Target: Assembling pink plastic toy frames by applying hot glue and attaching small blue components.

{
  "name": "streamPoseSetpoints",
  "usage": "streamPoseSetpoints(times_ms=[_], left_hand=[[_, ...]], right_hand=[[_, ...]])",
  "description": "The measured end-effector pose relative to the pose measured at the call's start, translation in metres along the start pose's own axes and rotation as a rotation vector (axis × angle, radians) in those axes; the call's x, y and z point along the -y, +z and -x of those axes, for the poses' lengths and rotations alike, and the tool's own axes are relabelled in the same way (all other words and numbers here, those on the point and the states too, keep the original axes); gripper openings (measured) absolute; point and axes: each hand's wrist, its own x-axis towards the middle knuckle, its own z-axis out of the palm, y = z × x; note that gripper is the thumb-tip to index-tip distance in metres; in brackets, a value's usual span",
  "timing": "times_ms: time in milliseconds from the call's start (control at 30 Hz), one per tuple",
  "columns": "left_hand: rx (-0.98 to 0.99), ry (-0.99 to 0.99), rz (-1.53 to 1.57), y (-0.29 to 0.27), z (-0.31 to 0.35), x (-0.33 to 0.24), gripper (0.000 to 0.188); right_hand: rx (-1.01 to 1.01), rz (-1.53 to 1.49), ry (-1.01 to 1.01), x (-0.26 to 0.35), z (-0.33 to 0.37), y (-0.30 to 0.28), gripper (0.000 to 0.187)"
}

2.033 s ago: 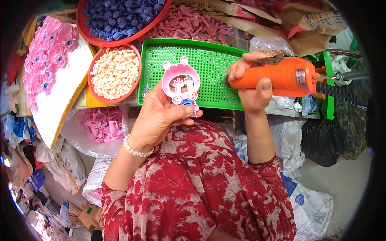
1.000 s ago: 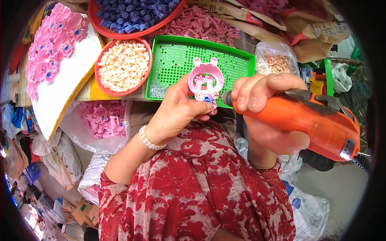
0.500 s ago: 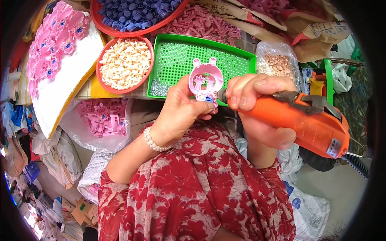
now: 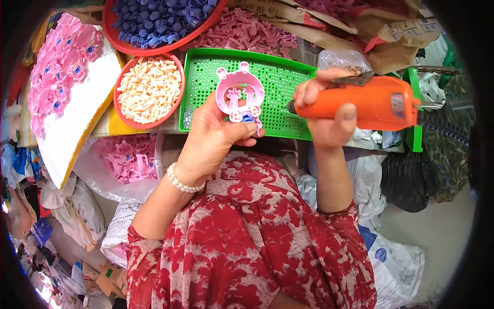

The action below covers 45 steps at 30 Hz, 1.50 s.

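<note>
Low over a green perforated tray [image 4: 282,87], my left hand [image 4: 208,136] pinches a pink plastic toy part [image 4: 240,78] by its lower end. The part has a ring-shaped frame with two small ears on top, and a blue piece sits near my thumb. My right hand [image 4: 329,129] is wrapped round an orange electric screwdriver [image 4: 378,105]. Its dark tip points left toward the toy part, with a gap between them. Small metal screws [image 4: 189,117] lie in the tray's left corner, partly covered by my left hand.
Left of the tray stand a red bowl [image 4: 118,99] of cream pieces and a larger red basin [image 4: 110,36] of blue pieces. Pink assembled parts [image 4: 62,72] cover a white board. Pink sticks [image 4: 242,33] are heaped behind the tray. A clear bag [image 4: 113,175] holds more pink parts.
The screwdriver has drawn back to the right, away from the toy part, and turned more level. My left hand has shifted slightly left with the part still in it.
</note>
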Motion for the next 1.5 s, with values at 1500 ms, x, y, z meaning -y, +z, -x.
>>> streamPoseSetpoints(times_ms=[1500], left_hand=[[0.003,-0.037,-0.053,0.001,-0.002,0.004,0.044]], right_hand=[[-0.025,0.022,-0.027,-0.004,0.006,-0.003,0.066]])
